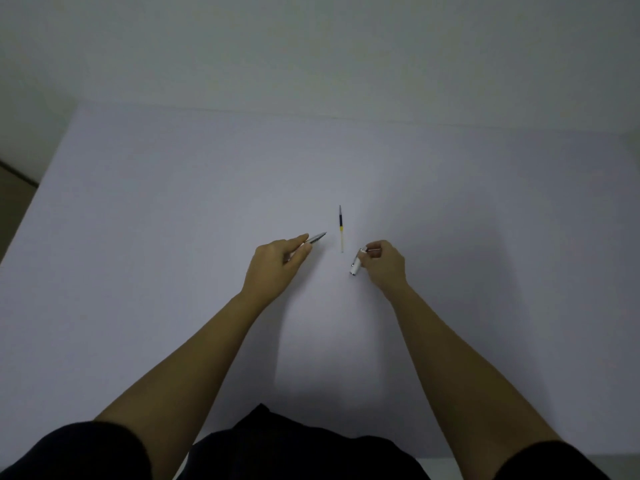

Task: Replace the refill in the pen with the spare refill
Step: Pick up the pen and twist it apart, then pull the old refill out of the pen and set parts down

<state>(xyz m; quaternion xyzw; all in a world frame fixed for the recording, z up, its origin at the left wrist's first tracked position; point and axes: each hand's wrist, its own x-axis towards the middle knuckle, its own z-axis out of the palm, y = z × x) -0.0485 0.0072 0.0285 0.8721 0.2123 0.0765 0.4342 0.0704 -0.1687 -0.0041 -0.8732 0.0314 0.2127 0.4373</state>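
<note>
Pen apart in two pieces, one per hand, presumably to free the bore for the swap. Front half (pixel 316 238), a slim tapered metal-grey barrel, pinched in left hand (pixel 277 263), tip aimed up and right toward the middle. Rear half (pixel 357 263), a short pale tube with shiny clip, gripped by right hand (pixel 384 263), open end tilted down-left. Refill (pixel 341 227) between the two, flat on worktop (pixel 138 237), touching neither: thin straight rod, dark upper stretch, yellow band, clear lower stretch. Whether spare or used, cannot tell. Worktop matte, pale, smooth.
</note>
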